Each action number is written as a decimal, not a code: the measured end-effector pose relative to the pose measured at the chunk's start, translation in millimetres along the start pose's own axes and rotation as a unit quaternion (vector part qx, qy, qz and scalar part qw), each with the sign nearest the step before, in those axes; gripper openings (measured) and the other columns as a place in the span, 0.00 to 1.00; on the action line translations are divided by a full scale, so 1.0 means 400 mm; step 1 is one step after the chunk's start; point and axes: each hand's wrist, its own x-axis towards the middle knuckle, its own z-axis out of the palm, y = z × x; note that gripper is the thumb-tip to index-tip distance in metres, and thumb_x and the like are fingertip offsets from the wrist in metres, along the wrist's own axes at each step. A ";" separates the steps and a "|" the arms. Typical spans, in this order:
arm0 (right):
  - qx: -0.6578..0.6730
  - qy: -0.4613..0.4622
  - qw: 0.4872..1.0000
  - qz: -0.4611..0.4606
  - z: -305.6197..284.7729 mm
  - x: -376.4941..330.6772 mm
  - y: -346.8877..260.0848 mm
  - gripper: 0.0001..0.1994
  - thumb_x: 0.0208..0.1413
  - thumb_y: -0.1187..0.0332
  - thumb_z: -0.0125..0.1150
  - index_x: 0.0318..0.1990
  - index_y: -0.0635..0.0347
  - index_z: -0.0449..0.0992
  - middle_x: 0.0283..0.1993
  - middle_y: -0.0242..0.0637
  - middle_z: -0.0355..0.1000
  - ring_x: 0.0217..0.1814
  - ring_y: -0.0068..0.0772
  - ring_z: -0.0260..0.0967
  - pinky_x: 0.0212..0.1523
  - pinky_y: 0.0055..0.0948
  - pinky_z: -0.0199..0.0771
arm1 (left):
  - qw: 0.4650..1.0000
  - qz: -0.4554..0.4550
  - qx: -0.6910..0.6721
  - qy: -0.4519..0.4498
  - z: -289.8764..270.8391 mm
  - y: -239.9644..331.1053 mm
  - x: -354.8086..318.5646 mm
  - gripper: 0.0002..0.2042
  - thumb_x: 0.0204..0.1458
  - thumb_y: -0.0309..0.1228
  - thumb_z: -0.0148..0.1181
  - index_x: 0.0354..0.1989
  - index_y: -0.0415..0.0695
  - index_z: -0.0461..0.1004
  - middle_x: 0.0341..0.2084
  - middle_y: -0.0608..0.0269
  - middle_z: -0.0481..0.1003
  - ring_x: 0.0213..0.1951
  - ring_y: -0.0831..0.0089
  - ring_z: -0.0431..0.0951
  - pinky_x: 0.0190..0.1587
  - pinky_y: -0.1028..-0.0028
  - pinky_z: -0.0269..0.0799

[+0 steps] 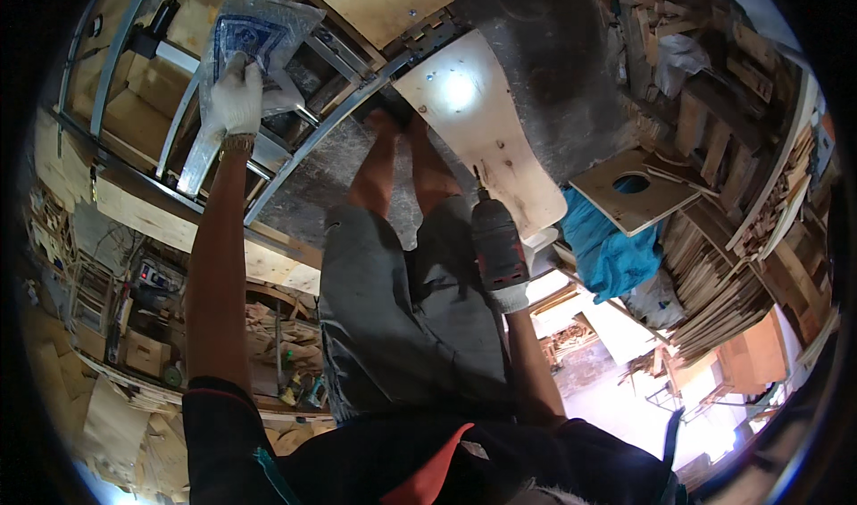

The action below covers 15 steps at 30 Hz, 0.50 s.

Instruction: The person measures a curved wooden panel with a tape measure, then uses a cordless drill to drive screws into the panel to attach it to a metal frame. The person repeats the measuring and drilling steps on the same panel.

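Observation:
My left hand (237,99), in a white knitted glove, is closed on a clear plastic bag (284,25) with a blue print. The bag lies over the bars of a grey metal frame (312,139) at the upper left; what is inside it is hard to make out. In my gloved right hand (511,298) is a dark red and black cordless drill (497,242), its bit pointing away from me. Past the bit lies a curved plywood panel (478,116), attached at its far left corner near a black hinge-like bracket (430,37).
A flat plywood board (379,0) sits at the far edge of the frame. To the right are a blue cloth or bag (607,246), a board with a round hole (632,188) and stacked wood strips (723,277). Wood scraps and tools fill the left side.

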 end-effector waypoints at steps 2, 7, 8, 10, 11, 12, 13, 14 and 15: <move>0.080 0.000 0.995 0.055 -0.012 0.019 -0.033 0.16 0.51 0.68 0.66 0.47 0.59 0.73 0.41 0.36 0.77 0.42 0.32 0.77 0.41 0.30 0.78 | 0.999 -0.007 0.016 0.039 0.021 0.016 -0.005 0.18 0.53 0.38 0.57 0.47 0.41 0.81 0.35 0.41 0.80 0.39 0.47 0.82 0.43 0.58 0.78; -0.042 -0.050 0.998 0.002 -0.039 0.035 -0.035 0.12 0.57 0.63 0.59 0.45 0.58 0.73 0.38 0.32 0.76 0.36 0.31 0.77 0.35 0.29 0.77 | 0.999 -0.024 0.023 0.006 0.025 0.044 -0.023 0.15 0.52 0.37 0.55 0.41 0.42 0.80 0.31 0.42 0.80 0.36 0.44 0.81 0.39 0.55 0.77; 0.097 -0.063 0.989 0.096 -0.040 0.033 -0.025 0.11 0.60 0.62 0.55 0.45 0.58 0.73 0.39 0.32 0.76 0.36 0.30 0.77 0.34 0.30 0.78 | 0.999 -0.030 0.018 0.005 0.023 0.049 -0.028 0.14 0.52 0.37 0.55 0.40 0.42 0.80 0.30 0.42 0.79 0.35 0.43 0.80 0.38 0.55 0.76; 0.179 -0.080 0.970 0.143 -0.039 0.029 -0.001 0.13 0.65 0.60 0.49 0.47 0.58 0.73 0.42 0.33 0.76 0.39 0.32 0.78 0.36 0.32 0.79 | 0.998 -0.057 -0.009 0.001 0.022 0.059 -0.037 0.13 0.52 0.37 0.54 0.37 0.41 0.77 0.30 0.41 0.78 0.34 0.42 0.79 0.37 0.54 0.74; 0.225 -0.091 0.958 0.151 -0.041 0.030 0.011 0.15 0.67 0.59 0.46 0.49 0.58 0.73 0.45 0.35 0.76 0.42 0.33 0.78 0.39 0.34 0.80 | 0.997 -0.074 -0.036 0.006 0.021 0.062 -0.034 0.13 0.52 0.38 0.54 0.38 0.42 0.78 0.31 0.41 0.79 0.35 0.42 0.79 0.38 0.54 0.74; 0.270 -0.102 0.944 0.160 -0.044 0.032 0.023 0.17 0.68 0.57 0.44 0.52 0.58 0.72 0.48 0.37 0.76 0.45 0.35 0.78 0.42 0.35 0.80 | 0.994 -0.096 -0.058 0.002 0.025 0.066 -0.031 0.14 0.52 0.38 0.54 0.39 0.42 0.78 0.32 0.41 0.79 0.36 0.42 0.79 0.39 0.55 0.75; 0.361 -0.106 0.909 0.180 -0.050 0.030 0.034 0.19 0.69 0.56 0.41 0.54 0.58 0.72 0.51 0.39 0.76 0.49 0.37 0.77 0.46 0.38 0.80 | 0.985 -0.138 -0.099 -0.017 0.028 0.070 -0.026 0.15 0.53 0.38 0.54 0.42 0.42 0.78 0.34 0.42 0.80 0.38 0.43 0.79 0.41 0.55 0.75; 0.464 -0.120 0.853 0.205 -0.056 0.033 0.047 0.21 0.70 0.55 0.39 0.57 0.58 0.71 0.54 0.41 0.75 0.53 0.39 0.76 0.50 0.40 0.79 | 0.973 -0.181 -0.137 -0.032 0.032 0.073 -0.020 0.16 0.53 0.39 0.53 0.44 0.43 0.79 0.36 0.44 0.80 0.40 0.44 0.79 0.43 0.55 0.75; 0.558 -0.128 0.786 0.234 -0.063 0.033 0.060 0.23 0.71 0.54 0.36 0.59 0.58 0.70 0.57 0.42 0.74 0.56 0.41 0.74 0.54 0.42 0.78 | 0.984 -0.143 -0.104 -0.012 0.034 0.076 -0.018 0.17 0.53 0.39 0.53 0.45 0.44 0.79 0.36 0.44 0.80 0.40 0.44 0.80 0.44 0.55 0.76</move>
